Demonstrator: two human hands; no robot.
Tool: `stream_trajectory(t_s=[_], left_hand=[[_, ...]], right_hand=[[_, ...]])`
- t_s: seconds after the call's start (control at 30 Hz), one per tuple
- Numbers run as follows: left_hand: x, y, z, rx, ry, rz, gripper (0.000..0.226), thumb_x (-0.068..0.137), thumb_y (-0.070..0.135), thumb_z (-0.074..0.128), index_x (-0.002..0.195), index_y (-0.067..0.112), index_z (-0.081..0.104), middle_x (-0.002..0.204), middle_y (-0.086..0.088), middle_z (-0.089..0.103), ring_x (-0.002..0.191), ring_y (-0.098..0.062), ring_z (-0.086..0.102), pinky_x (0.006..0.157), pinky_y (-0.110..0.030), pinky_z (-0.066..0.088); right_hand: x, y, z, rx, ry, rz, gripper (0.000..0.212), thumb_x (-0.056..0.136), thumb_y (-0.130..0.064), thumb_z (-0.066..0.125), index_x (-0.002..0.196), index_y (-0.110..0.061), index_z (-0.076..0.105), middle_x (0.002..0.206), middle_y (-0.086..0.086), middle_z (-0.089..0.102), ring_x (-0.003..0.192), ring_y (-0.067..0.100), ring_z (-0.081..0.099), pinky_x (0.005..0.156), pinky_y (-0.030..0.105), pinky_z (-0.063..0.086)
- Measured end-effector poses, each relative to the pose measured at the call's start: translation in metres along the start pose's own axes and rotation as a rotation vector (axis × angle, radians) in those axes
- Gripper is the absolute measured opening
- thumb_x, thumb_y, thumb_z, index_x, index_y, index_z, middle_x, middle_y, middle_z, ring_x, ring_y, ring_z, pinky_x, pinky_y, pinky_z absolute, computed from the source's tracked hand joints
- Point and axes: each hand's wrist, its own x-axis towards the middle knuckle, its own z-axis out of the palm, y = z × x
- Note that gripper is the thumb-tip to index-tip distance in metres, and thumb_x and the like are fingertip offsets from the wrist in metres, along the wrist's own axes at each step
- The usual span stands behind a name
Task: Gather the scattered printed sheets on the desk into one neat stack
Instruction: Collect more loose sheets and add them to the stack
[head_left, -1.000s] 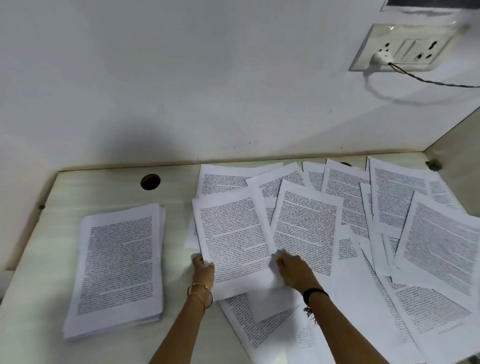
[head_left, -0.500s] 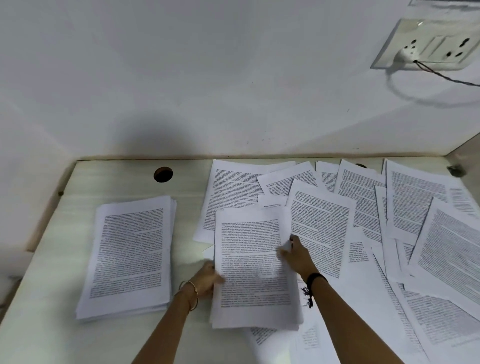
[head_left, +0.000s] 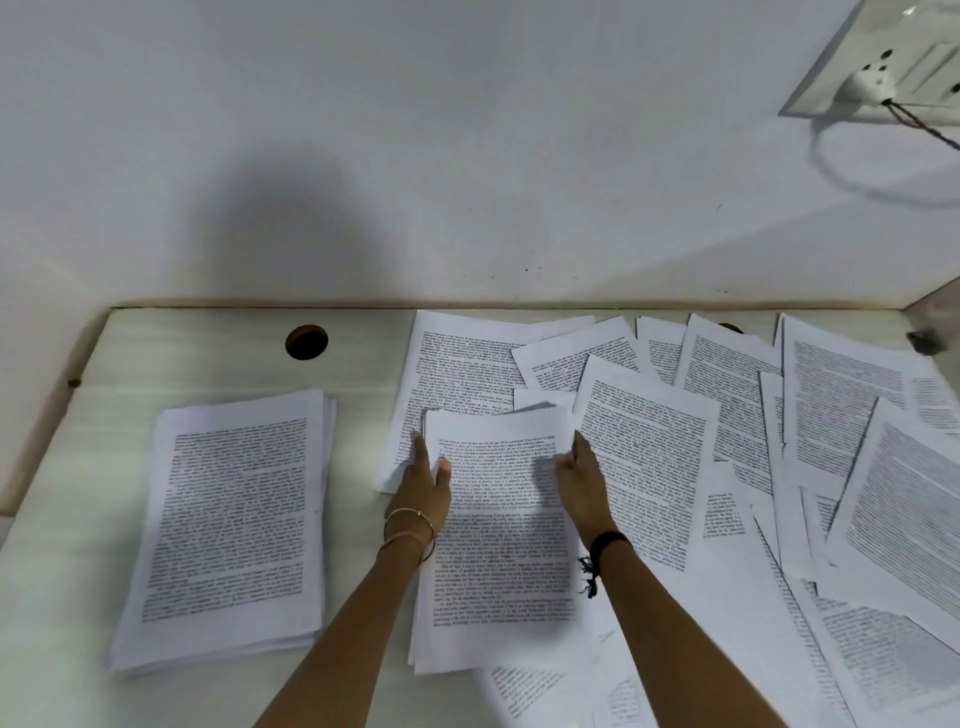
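A thick neat stack of printed sheets (head_left: 228, 525) lies on the left of the pale desk (head_left: 197, 353). In the middle, a small bundle of sheets (head_left: 498, 540) sits squared between my hands. My left hand (head_left: 423, 483) grips its upper left edge, thumb on top. My right hand (head_left: 584, 480) presses against its upper right edge. Several loose printed sheets (head_left: 727, 405) fan out overlapping across the right half of the desk and under the bundle.
A round cable hole (head_left: 306, 341) is in the desk near the back left. The white wall rises right behind the desk, with a socket plate and plug (head_left: 872, 78) at the upper right. A side panel (head_left: 935, 312) closes the desk's right end.
The sheet I held was laid straight on the small bundle. Both hands slid up along its sides to the top corners. The view has tilted down and right.
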Motion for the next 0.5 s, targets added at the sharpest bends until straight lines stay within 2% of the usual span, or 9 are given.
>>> stream_trajectory(t_s=[0.03, 0.1, 0.13, 0.2, 0.27, 0.37, 0.4, 0.43, 0.5], left_hand=[[0.0, 0.002, 0.0, 0.027, 0.001, -0.014, 0.061, 0.098, 0.036, 0.026, 0.147, 0.022, -0.008, 0.155, -0.01, 0.021, 0.135, -0.031, 0.038, 0.109, -0.041, 0.034], [0.002, 0.006, -0.002, 0.11, 0.006, -0.007, 0.062, 0.098, 0.039, 0.023, 0.146, 0.023, -0.012, 0.153, -0.014, 0.026, 0.128, -0.033, 0.046, 0.106, -0.043, 0.04], [0.004, 0.008, -0.003, 0.147, 0.005, 0.004, 0.062, 0.098, 0.04, 0.022, 0.146, 0.024, -0.013, 0.153, -0.014, 0.026, 0.128, -0.033, 0.046, 0.105, -0.043, 0.042], [0.007, 0.013, -0.006, 0.154, 0.01, 0.035, 0.062, 0.098, 0.038, 0.022, 0.146, 0.023, -0.014, 0.154, -0.014, 0.022, 0.133, -0.032, 0.041, 0.102, -0.041, 0.041], [0.007, 0.018, -0.007, 0.12, 0.008, 0.105, 0.061, 0.099, 0.032, 0.024, 0.145, 0.023, -0.015, 0.156, -0.012, 0.017, 0.137, -0.029, 0.034, 0.101, -0.039, 0.042], [0.008, 0.023, -0.008, 0.028, -0.029, 0.189, 0.064, 0.099, 0.024, 0.029, 0.145, 0.022, -0.016, 0.157, -0.007, 0.009, 0.133, -0.029, 0.039, 0.094, -0.038, 0.046], [0.011, 0.021, -0.008, -0.047, -0.007, 0.169, 0.063, 0.099, 0.021, 0.032, 0.147, 0.02, -0.01, 0.156, -0.008, 0.015, 0.13, -0.031, 0.043, 0.092, -0.036, 0.046], [0.012, 0.019, -0.009, -0.187, 0.011, 0.11, 0.061, 0.097, 0.02, 0.038, 0.148, 0.016, 0.005, 0.151, -0.012, 0.029, 0.127, -0.033, 0.045, 0.093, -0.034, 0.044], [0.017, 0.007, -0.012, -0.531, -0.024, -0.022, 0.049, 0.085, 0.026, 0.06, 0.13, 0.013, 0.045, 0.126, -0.011, 0.056, 0.122, -0.034, 0.052, 0.096, -0.03, 0.042]], right_hand=[[-0.002, -0.003, 0.002, 0.038, 0.038, -0.007, 0.043, 0.093, -0.015, 0.034, 0.136, -0.013, 0.041, 0.119, 0.008, 0.055, 0.113, 0.031, 0.053, 0.106, 0.045, 0.039], [-0.003, -0.007, 0.004, 0.081, 0.045, 0.016, 0.048, 0.099, -0.01, 0.032, 0.147, -0.015, 0.029, 0.132, 0.008, 0.051, 0.121, 0.026, 0.048, 0.108, 0.03, 0.028], [-0.005, -0.008, 0.006, 0.101, 0.024, 0.012, 0.051, 0.1, -0.009, 0.033, 0.149, -0.018, 0.023, 0.14, 0.004, 0.045, 0.126, 0.023, 0.044, 0.106, 0.028, 0.029], [-0.001, -0.005, 0.006, 0.159, 0.101, 0.022, 0.051, 0.101, -0.013, 0.035, 0.149, -0.021, 0.023, 0.145, 0.007, 0.042, 0.129, 0.028, 0.045, 0.104, 0.037, 0.037], [0.007, -0.005, 0.005, 0.216, 0.166, 0.089, 0.046, 0.1, -0.016, 0.038, 0.146, -0.019, 0.029, 0.137, 0.01, 0.05, 0.119, 0.029, 0.052, 0.096, 0.037, 0.045], [0.013, -0.004, 0.004, 0.222, 0.053, 0.093, 0.04, 0.097, -0.01, 0.043, 0.135, -0.02, 0.04, 0.11, 0.003, 0.059, 0.088, 0.017, 0.057, 0.065, 0.024, 0.046], [0.014, -0.006, 0.003, 0.248, 0.08, 0.083, 0.038, 0.095, -0.007, 0.046, 0.131, -0.019, 0.043, 0.106, 0.004, 0.06, 0.085, 0.017, 0.056, 0.061, 0.022, 0.045], [0.014, -0.008, 0.002, 0.279, 0.125, 0.07, 0.035, 0.093, -0.004, 0.049, 0.125, -0.017, 0.048, 0.102, 0.006, 0.062, 0.082, 0.018, 0.057, 0.059, 0.02, 0.046], [0.016, -0.016, 0.0, 0.367, 0.154, 0.025, 0.022, 0.091, 0.002, 0.049, 0.106, -0.013, 0.058, 0.085, 0.003, 0.06, 0.073, 0.016, 0.052, 0.054, 0.012, 0.045]])
